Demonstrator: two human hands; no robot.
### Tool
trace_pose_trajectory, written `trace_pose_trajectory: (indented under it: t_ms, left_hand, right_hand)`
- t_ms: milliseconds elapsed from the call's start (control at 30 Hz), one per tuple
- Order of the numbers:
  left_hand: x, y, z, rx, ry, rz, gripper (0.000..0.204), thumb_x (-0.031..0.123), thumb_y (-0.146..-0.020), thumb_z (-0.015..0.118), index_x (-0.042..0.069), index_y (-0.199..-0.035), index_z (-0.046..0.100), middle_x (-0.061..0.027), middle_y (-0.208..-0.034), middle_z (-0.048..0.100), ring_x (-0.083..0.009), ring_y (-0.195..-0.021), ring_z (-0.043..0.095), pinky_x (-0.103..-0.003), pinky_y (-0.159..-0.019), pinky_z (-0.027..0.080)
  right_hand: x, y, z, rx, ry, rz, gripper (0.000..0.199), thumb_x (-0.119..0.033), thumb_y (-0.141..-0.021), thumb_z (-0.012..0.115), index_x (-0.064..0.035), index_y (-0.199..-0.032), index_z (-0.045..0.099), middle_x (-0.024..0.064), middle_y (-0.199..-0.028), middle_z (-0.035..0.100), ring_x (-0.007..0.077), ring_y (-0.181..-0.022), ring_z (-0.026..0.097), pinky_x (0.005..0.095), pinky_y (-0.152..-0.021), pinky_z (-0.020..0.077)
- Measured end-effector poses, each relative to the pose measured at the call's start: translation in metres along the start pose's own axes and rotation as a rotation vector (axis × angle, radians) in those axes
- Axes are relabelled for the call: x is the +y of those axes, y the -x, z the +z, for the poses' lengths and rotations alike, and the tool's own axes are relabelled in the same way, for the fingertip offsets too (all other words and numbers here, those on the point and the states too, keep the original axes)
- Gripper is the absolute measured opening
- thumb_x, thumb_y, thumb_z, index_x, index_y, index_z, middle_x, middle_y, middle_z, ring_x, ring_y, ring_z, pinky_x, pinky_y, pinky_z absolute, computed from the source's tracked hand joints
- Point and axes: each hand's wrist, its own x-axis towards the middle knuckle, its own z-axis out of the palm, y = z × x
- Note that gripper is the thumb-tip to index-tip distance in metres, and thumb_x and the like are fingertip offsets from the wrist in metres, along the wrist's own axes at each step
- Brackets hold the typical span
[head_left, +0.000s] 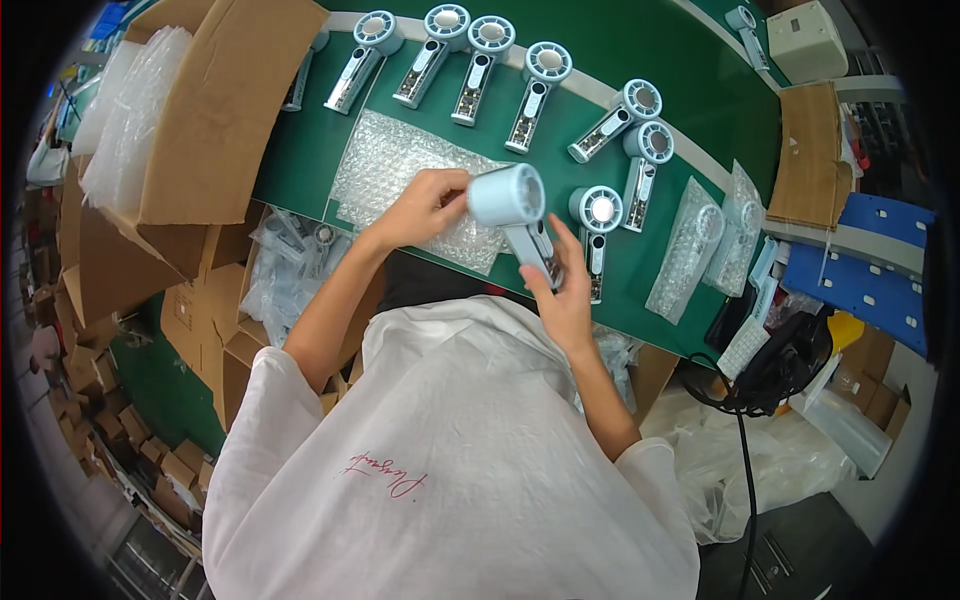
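Observation:
A light blue handheld fan (508,196) is held above the green table, tilted, its round head toward the left and its handle slanting down to the right. My right hand (562,290) grips the handle, thumb on one side and fingers on the other. Curled fingers of my left hand (428,207) meet the left side of the fan's head; their tips are partly hidden behind it. Beneath both lies a flat clear bubble wrap sheet (385,160). Just right of my right hand, another fan (598,212) rests on the table, its handle's inner parts exposed.
Several similar fans (548,64) line the far side of the green table (300,165). Two bubble-wrapped fans (690,245) lie at the right. An open cardboard box (225,120) with bubble bags (140,120) stands left. A black cable (745,470) hangs at the lower right.

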Motion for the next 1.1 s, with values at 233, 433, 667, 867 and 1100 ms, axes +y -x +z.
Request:
trace_pose_trajectory:
  t_ms: [233, 433, 667, 867, 1100]
  left_hand:
    - [-0.008, 0.002, -0.014, -0.016, 0.605, -0.289, 0.013, 0.013, -0.095, 0.058, 0.005, -0.086, 0.064, 0.0045, -0.067, 0.05, -0.0044, -0.058, 0.038, -0.02, -0.053, 0.032]
    - [0.004, 0.001, -0.017, 0.098, 0.759, -0.467, 0.022, 0.017, -0.101, 0.053, 0.01, -0.081, 0.059, 0.0069, -0.065, 0.043, -0.0008, -0.058, 0.034, -0.017, -0.052, 0.028]
    - [0.032, -0.001, -0.02, 0.072, 0.524, -0.349, 0.022, 0.012, -0.1, 0.053, 0.008, -0.079, 0.057, 0.003, -0.066, 0.045, -0.0069, -0.056, 0.037, -0.021, -0.053, 0.031]
    - [0.099, 0.001, -0.008, -0.015, -0.402, 0.181, 0.011, 0.005, -0.091, 0.058, 0.004, -0.08, 0.056, -0.0043, -0.074, 0.05, -0.0186, -0.06, 0.043, -0.029, -0.057, 0.037]
    - [0.134, 0.027, -0.001, 0.025, -0.365, 0.412, 0.007, 0.0, -0.084, 0.063, 0.003, -0.082, 0.056, -0.0069, -0.077, 0.047, -0.0245, -0.068, 0.044, -0.034, -0.061, 0.038]
  right_hand:
    - [0.009, -0.013, 0.002, 0.003, 0.317, -0.148, 0.051, -0.005, -0.088, 0.068, -0.0044, -0.136, 0.052, 0.0133, -0.11, 0.064, 0.029, -0.087, 0.063, 0.0358, -0.079, 0.0506]
    - [0.001, -0.015, 0.004, -0.007, 0.483, -0.149, 0.05, -0.008, -0.089, 0.066, -0.0084, -0.137, 0.053, 0.0128, -0.108, 0.064, 0.0288, -0.082, 0.064, 0.0353, -0.072, 0.0512]
    - [-0.013, -0.011, 0.005, -0.058, 0.721, -0.078, 0.055, -0.01, -0.089, 0.067, -0.0138, -0.141, 0.051, 0.0142, -0.109, 0.064, 0.0285, -0.074, 0.062, 0.0353, -0.061, 0.0504]
    - [-0.062, -0.017, 0.004, -0.113, 0.785, -0.063, 0.053, -0.012, -0.092, 0.065, -0.0107, -0.143, 0.05, 0.014, -0.102, 0.064, 0.0234, -0.061, 0.058, 0.035, -0.053, 0.0481]
    - [-0.067, -0.007, -0.033, -0.082, -0.721, 0.371, 0.047, -0.016, -0.096, 0.058, -0.0062, -0.141, 0.05, 0.0115, -0.096, 0.065, 0.0153, -0.055, 0.052, 0.0287, -0.048, 0.0432]
